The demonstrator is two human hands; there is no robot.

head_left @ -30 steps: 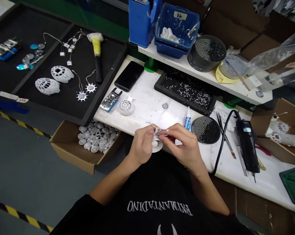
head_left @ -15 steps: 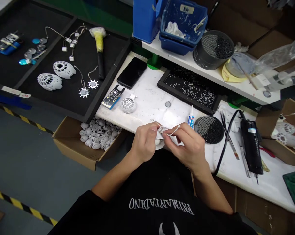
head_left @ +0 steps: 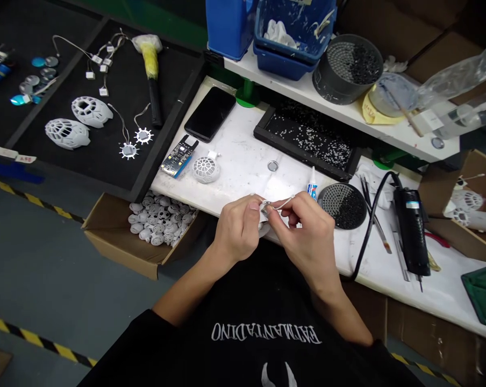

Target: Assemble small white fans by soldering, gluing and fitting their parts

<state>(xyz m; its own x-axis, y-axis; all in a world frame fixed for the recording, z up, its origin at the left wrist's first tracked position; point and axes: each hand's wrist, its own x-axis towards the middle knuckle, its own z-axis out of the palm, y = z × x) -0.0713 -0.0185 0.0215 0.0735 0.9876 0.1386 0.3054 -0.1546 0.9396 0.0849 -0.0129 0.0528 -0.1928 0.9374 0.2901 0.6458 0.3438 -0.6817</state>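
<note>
My left hand [head_left: 238, 228] and my right hand [head_left: 309, 228] meet at the front edge of the white table, both closed in a pinch. Between their fingertips is a small white part [head_left: 264, 206], mostly covered by the fingers. A thin white cable [head_left: 284, 204] runs from it along my right index finger. Something pale and rounded shows just below the part; what it is I cannot make out. Beyond my hands lies a small round metal disc [head_left: 272, 166]. A glue tube [head_left: 312, 184] stands behind my right hand, by a round black dish of dark bits [head_left: 343, 206].
At the left are a circuit board [head_left: 179, 156], a white lattice shell [head_left: 206, 170] and a phone [head_left: 209, 114]. A box of white shells [head_left: 122, 252] sits below the edge. Tweezers [head_left: 375, 215] and a corded black tool [head_left: 412, 231] lie right, under a shelf [head_left: 388, 137].
The view has shifted, so the table things appear slightly further left and up. My fingertips have drawn closer around the small part, covering more of it.
</note>
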